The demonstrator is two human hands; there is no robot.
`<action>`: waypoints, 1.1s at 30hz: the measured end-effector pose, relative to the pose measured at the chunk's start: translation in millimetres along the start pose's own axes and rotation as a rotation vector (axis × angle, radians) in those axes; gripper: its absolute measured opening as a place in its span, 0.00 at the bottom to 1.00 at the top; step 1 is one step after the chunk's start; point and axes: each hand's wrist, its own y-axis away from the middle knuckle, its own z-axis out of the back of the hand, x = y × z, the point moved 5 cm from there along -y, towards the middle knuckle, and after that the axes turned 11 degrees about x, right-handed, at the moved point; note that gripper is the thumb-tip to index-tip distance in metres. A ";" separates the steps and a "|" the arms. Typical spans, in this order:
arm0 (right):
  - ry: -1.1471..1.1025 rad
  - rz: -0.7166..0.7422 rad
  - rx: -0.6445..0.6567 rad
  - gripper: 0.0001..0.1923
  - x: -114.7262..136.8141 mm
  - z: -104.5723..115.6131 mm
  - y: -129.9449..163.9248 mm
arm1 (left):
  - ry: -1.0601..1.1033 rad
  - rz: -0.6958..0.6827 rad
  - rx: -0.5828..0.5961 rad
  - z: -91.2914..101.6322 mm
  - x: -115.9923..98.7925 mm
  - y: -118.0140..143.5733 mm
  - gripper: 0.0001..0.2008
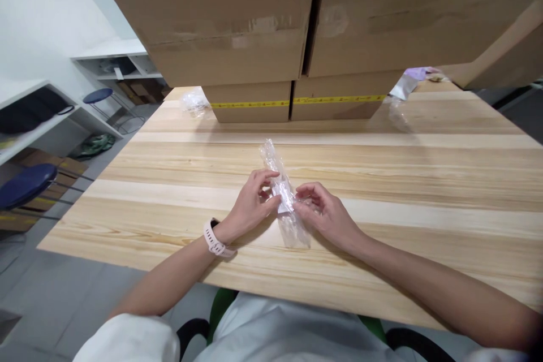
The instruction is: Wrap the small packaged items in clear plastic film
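A long, crumpled clear plastic bag (296,232) lies on the wooden table in front of me, with a small white label or item (283,195) showing at its middle. My left hand (253,198), with a pale pink watch band on the wrist, has its curled fingers and thumb on the bag's left side. On the opposite side, my right hand (324,212) grips the plastic between bent fingers and thumb. What exactly lies inside the folded plastic cannot be made out.
Large stacked cardboard boxes (237,28) stand across the table's (169,203) far side, the lower ones with yellow tape. Crumpled plastic (195,102) lies at the back left, a silver and purple packet (405,85) at the back right. Blue stools (27,185) stand left.
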 end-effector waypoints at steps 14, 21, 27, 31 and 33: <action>-0.358 -0.016 -0.287 0.23 -19.3 26.9 -14.6 | -0.583 -0.282 0.157 -11.3 -24.7 -1.4 0.10; -0.329 0.026 -0.301 0.21 -21.6 28.0 -19.3 | -0.861 -0.296 0.305 -21.5 -29.5 -10.7 0.23; -0.336 0.046 -0.425 0.21 -27.4 49.7 -27.5 | -0.910 -0.325 0.194 -18.9 -36.4 0.3 0.22; -0.359 0.040 -0.469 0.21 -30.4 55.8 -27.6 | -0.939 -0.345 0.107 -21.8 -39.7 4.6 0.11; -0.367 0.034 -0.490 0.20 -30.8 57.5 -26.7 | -0.939 -0.373 0.102 -23.6 -40.4 5.6 0.08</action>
